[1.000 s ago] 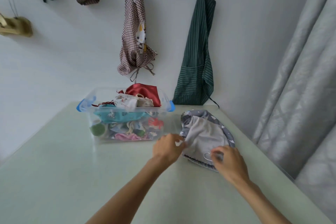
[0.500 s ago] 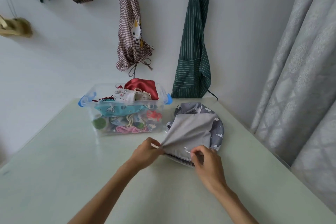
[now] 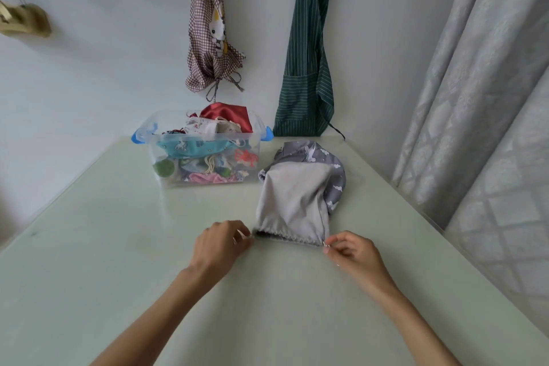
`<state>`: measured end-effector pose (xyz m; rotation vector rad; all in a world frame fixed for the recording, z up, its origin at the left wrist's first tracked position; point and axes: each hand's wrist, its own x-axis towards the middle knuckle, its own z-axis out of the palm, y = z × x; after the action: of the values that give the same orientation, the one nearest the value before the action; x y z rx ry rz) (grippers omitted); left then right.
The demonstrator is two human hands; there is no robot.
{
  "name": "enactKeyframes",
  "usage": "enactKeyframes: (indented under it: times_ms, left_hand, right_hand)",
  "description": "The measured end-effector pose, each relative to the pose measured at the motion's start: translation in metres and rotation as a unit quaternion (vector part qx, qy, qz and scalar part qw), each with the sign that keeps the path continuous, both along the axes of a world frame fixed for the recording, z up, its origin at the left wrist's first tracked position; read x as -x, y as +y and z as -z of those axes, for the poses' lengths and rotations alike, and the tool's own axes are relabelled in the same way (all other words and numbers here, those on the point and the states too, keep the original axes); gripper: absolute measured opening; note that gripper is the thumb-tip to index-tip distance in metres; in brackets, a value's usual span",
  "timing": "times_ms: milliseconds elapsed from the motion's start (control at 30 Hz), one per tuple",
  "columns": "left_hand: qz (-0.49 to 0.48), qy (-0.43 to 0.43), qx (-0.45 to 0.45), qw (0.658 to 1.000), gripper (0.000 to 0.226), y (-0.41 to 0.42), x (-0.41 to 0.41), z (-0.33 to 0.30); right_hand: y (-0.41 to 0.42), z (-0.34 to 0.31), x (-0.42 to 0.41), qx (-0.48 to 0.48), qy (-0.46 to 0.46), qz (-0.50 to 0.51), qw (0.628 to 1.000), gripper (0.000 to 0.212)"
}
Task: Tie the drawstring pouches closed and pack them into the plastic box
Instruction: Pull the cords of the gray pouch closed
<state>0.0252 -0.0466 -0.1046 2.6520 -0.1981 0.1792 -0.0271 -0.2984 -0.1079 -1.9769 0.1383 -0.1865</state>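
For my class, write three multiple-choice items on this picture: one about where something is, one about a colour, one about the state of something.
1. Where does the grey pouch lie?
A. inside the plastic box
B. on the table, to the right of the plastic box
C. hanging on the wall

2. What colour is the striped apron on the wall?
A. dark green
B. yellow
C. orange

3. What are the two hands doing?
A. resting flat on the table
B. lifting the box
C. each pinching one end of the pouch's gathered opening

Key: 1 B, the pouch rests on the table beside the plastic box. 2 A, its cloth is dark green with pale stripes. 3 C, the left hand and right hand pinch at the two ends of the hem.
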Motion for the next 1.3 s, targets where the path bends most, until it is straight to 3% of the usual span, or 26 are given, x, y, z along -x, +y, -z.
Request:
enactKeyframes:
  times_ms: [200, 433, 600, 767, 867, 933, 1033, 1167, 1300]
  left_hand:
    - [-0.011, -0.077, -0.039, 0.996, 0.02, -0.001, 0.005, 0.002]
    - [-0.029, -0.08, -0.081, 0.993, 0.021, 0.018, 0.008, -0.001]
    - [-0.101, -0.071, -0.082, 0.989, 0.023, 0.051, -0.001, -0.008]
    - [-0.095, -0.05, -0.116, 0.987, 0.02, 0.051, -0.001, -0.007]
    - [-0.07, 0.015, -0.135, 0.988, 0.043, 0.064, -0.002, -0.015]
    - [-0.074, 0.028, -0.134, 0.988, 0.055, 0.062, -0.002, -0.028]
    - [-0.019, 0.004, -0.064, 0.998, 0.039, 0.032, -0.001, -0.04]
    - [0.052, 0.087, -0.07, 0.992, 0.039, -0.027, -0.002, -0.02]
    - [0.025, 0.019, -0.079, 0.996, 0.024, -0.048, -0.009, -0.008]
  right_hand:
    - [-0.008, -0.008, 0.0, 0.227, -0.005, 0.055, 0.972, 0.015]
    - [-0.024, -0.018, 0.005, 0.369, -0.018, 0.034, 0.929, 0.013]
    - [-0.054, -0.025, 0.004, 0.318, -0.002, 0.119, 0.94, 0.01]
    - [-0.045, -0.018, -0.007, 0.317, 0.067, 0.094, 0.941, 0.011]
    - [-0.051, -0.033, -0.002, 0.29, 0.11, 0.055, 0.949, 0.034]
    - [-0.049, -0.043, 0.001, 0.346, 0.107, 0.067, 0.93, 0.045]
    - [-0.017, -0.048, -0.002, 0.373, 0.03, 0.057, 0.926, 0.034]
    - [0.037, -0.03, -0.016, 0.398, 0.031, -0.037, 0.916, 0.03]
    - [0.055, -0.022, -0.023, 0.437, -0.003, 0.007, 0.9, 0.019]
